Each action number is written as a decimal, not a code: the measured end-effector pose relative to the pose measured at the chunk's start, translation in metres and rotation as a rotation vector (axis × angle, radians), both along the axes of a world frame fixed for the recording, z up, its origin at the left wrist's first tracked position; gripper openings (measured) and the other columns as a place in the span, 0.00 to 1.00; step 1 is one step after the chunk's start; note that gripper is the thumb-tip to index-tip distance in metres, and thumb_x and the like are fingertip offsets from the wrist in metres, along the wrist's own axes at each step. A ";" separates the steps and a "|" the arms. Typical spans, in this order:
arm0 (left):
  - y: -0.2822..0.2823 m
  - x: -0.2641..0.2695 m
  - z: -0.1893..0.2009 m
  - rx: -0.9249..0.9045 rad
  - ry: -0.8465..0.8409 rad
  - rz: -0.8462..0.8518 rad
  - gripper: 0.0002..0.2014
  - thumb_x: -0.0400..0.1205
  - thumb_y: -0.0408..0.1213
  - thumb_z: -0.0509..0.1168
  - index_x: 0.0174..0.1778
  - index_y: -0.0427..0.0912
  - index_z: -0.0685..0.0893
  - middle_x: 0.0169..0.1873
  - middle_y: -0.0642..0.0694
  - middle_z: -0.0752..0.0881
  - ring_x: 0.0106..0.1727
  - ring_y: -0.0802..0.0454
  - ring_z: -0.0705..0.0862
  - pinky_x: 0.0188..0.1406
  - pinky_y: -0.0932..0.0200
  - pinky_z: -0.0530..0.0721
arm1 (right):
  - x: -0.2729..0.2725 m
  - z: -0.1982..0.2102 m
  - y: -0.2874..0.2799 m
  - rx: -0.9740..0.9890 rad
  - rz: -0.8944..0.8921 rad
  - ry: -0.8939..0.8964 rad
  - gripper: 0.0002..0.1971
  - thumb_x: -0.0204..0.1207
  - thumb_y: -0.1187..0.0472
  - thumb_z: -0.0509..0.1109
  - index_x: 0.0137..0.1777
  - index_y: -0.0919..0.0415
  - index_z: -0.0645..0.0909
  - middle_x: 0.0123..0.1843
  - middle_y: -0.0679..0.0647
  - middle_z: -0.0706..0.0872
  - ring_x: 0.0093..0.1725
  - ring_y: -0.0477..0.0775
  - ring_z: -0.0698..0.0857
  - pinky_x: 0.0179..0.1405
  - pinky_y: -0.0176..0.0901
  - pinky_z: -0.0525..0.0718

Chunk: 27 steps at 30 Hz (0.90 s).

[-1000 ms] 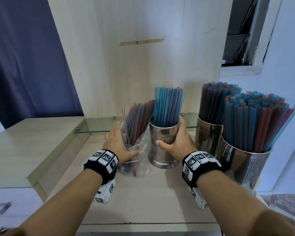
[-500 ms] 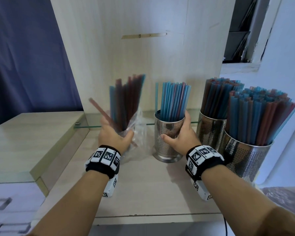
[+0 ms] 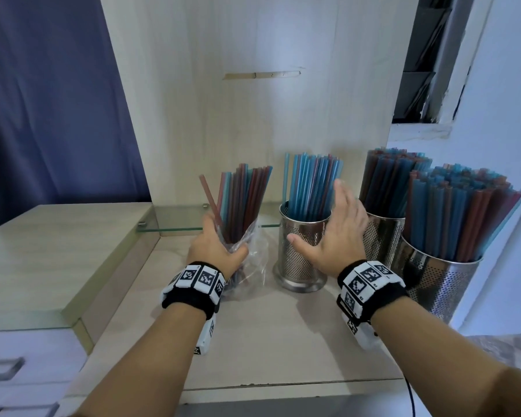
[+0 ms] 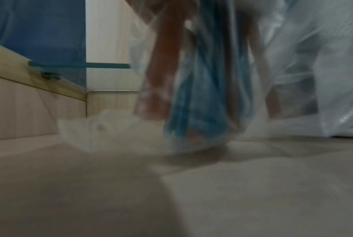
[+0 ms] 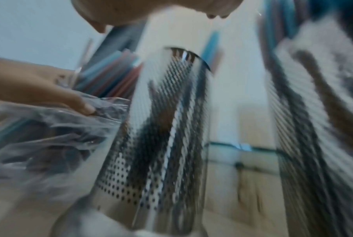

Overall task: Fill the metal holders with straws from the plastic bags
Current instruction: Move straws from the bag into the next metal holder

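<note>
My left hand [image 3: 215, 246] grips a clear plastic bag [image 3: 251, 260] with a bundle of red and blue straws [image 3: 241, 203] standing upright in it; the bag's bottom [image 4: 193, 128] touches the shelf. One red straw leans out to the left. Right of the bag stands a perforated metal holder [image 3: 301, 251] [image 5: 161, 136], partly filled with mostly blue straws [image 3: 312, 185]. My right hand [image 3: 336, 236] is off the holder, fingers straight, just to its right. Two more metal holders [image 3: 382, 236] [image 3: 439, 284] at the right are packed with straws.
The holders stand on a pale wooden shelf [image 3: 283, 332] against a wooden back panel [image 3: 253, 115]. A narrow glass ledge [image 3: 178, 219] runs along the back. A raised wooden cabinet top [image 3: 57, 251] lies to the left, a dark blue curtain [image 3: 48, 100] behind it.
My left hand lifted the bag of straws, then brought it back down beside the holder. My right hand let go of the middle holder and opened.
</note>
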<state>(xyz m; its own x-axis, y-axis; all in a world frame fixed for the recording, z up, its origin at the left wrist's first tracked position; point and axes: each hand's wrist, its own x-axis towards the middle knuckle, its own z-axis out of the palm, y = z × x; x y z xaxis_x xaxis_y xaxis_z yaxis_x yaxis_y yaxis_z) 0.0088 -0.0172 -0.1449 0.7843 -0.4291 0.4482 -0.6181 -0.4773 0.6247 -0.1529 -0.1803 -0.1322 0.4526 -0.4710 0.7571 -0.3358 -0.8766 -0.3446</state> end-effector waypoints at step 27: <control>0.002 -0.004 0.004 -0.067 -0.024 -0.117 0.55 0.48 0.68 0.81 0.68 0.48 0.69 0.57 0.53 0.70 0.61 0.56 0.70 0.64 0.55 0.79 | 0.068 0.071 0.061 0.594 0.612 -0.014 0.42 0.74 0.57 0.80 0.83 0.53 0.59 0.69 0.43 0.78 0.65 0.38 0.79 0.55 0.21 0.78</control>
